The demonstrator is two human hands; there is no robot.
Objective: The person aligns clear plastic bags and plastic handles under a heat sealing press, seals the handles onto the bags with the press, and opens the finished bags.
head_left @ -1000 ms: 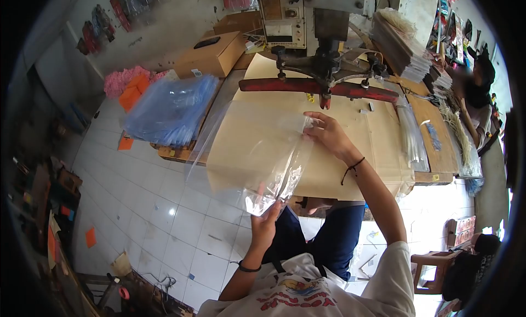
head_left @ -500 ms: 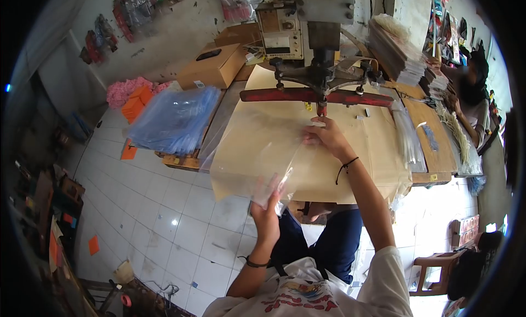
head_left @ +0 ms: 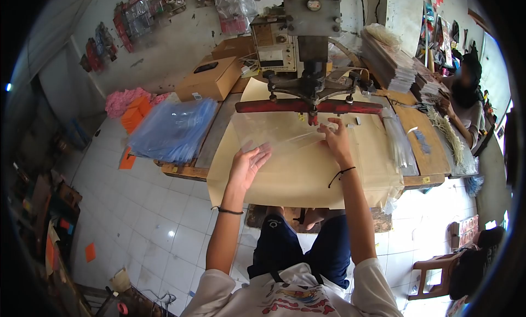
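A clear plastic sheet [head_left: 285,137] spans the space between my hands, over tan paper [head_left: 285,180] covering the worktable. Its right end is at the curled fingers of my right hand [head_left: 336,140], which pinch it just below the press bar. My left hand [head_left: 250,165] is at the sheet's near left side, fingers stretched and thumb apart; it appears to touch the film without gripping it. Above the sheet, the long red bar [head_left: 257,107] of a press hangs from a dark metal bracket [head_left: 312,87].
A stack of bluish plastic sheets [head_left: 174,128] lies left of the paper. Behind it stands a cardboard box [head_left: 211,79] with a phone on top. Clear plastic strips [head_left: 399,139] and stacked sheets [head_left: 388,62] are on the right, where another person [head_left: 466,92] sits.
My left hand has moved up and left from the near edge of the paper, its fingers now stretched. The sheet has shifted back toward the red bar. My right hand stays near the bar's middle.
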